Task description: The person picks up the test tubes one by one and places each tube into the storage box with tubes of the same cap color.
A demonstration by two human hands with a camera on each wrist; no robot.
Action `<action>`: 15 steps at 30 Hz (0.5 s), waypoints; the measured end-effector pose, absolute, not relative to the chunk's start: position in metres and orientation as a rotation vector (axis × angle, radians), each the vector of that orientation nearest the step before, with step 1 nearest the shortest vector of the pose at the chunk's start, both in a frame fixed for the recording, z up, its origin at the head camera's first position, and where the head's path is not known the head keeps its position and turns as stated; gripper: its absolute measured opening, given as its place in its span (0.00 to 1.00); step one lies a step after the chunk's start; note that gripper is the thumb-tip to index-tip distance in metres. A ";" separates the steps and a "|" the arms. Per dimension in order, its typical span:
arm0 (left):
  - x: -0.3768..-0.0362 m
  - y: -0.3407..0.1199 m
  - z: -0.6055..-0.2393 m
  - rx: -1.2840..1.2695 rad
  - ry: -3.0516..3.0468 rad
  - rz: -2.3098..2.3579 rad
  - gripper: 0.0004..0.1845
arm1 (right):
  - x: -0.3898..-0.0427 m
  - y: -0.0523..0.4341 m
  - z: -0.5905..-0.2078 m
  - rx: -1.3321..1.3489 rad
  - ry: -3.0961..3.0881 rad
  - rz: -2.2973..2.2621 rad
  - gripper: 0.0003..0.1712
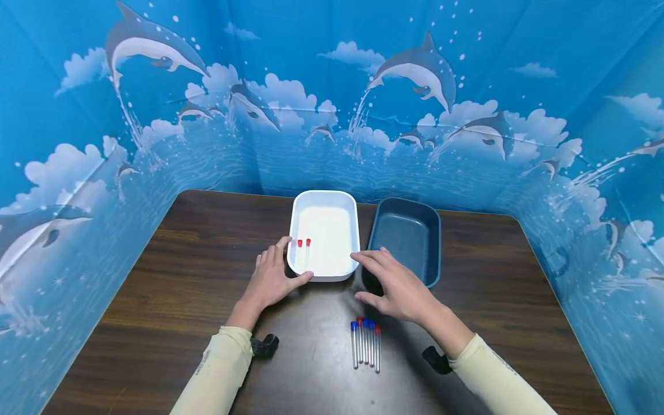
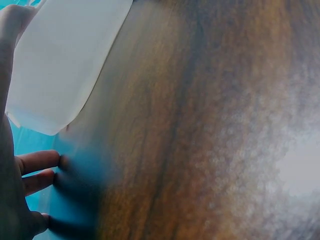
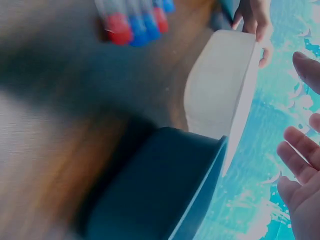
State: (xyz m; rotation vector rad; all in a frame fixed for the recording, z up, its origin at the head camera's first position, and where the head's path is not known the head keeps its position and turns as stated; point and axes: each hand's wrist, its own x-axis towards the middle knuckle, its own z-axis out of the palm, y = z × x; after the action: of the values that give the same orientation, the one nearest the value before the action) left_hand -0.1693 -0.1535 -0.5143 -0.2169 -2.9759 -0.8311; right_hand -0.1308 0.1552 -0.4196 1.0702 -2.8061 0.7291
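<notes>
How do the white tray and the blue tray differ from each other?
The white tray holds two red-capped tubes; the blue tray shows nothing inside. The left hand holds the white tray's near corner; the right hand hovers over the blue tray's near end. Both are rounded rectangles standing side by side.

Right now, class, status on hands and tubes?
Left hand holds white tray, two red-capped tubes inside. Right hand open. Five tubes on table.
</notes>
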 end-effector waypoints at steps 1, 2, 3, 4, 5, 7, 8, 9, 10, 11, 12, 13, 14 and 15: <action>-0.170 -0.154 -0.514 -0.218 -2.976 -0.830 0.58 | -0.125 0.160 -0.421 1.068 -2.794 0.747 0.42; -0.170 -0.154 -0.513 -0.218 -2.977 -0.828 0.58 | -0.120 0.163 -0.422 1.075 -2.779 0.766 0.42; -0.170 -0.154 -0.513 -0.219 -2.980 -0.823 0.58 | -0.114 0.167 -0.424 1.078 -2.764 0.780 0.43; -0.170 -0.154 -0.512 -0.220 -2.981 -0.820 0.58 | -0.108 0.170 -0.425 1.081 -2.756 0.788 0.43; -0.170 -0.154 -0.512 -0.223 -2.982 -0.820 0.58 | -0.102 0.172 -0.427 1.087 -2.747 0.797 0.43; -0.170 -0.154 -0.512 -0.223 -2.982 -0.819 0.58 | -0.090 0.176 -0.432 1.096 -2.744 0.822 0.44; -0.170 -0.154 -0.512 -0.226 -2.982 -0.820 0.58 | -0.085 0.178 -0.434 1.095 -2.753 0.832 0.45; -0.170 -0.154 -0.512 -0.228 -2.981 -0.822 0.58 | -0.079 0.180 -0.437 1.084 -2.776 0.843 0.45; -0.170 -0.154 -0.512 -0.229 -2.979 -0.825 0.58 | -0.074 0.183 -0.439 1.068 -2.804 0.849 0.46; -0.170 -0.153 -0.513 -0.227 -2.977 -0.827 0.58 | -0.069 0.185 -0.442 1.050 -2.832 0.859 0.47; -0.169 -0.153 -0.513 -0.227 -2.977 -0.830 0.58 | -0.065 0.187 -0.445 1.025 -2.868 0.868 0.47; -0.169 -0.153 -0.513 -0.226 -2.976 -0.832 0.58 | -0.061 0.189 -0.447 0.997 -2.905 0.881 0.48; -0.169 -0.153 -0.513 -0.223 -2.976 -0.830 0.58 | -0.058 0.192 -0.449 0.969 -2.938 0.890 0.48; -0.169 -0.154 -0.513 -0.220 -2.974 -0.829 0.58 | -0.055 0.194 -0.452 0.939 -2.970 0.895 0.48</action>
State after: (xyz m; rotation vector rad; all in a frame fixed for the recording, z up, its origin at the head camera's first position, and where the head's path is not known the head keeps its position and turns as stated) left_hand -0.1687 -0.1535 -0.5134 -0.2201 -2.9744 -0.8287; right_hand -0.0550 0.1938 -0.4519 0.9385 -2.9697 0.8949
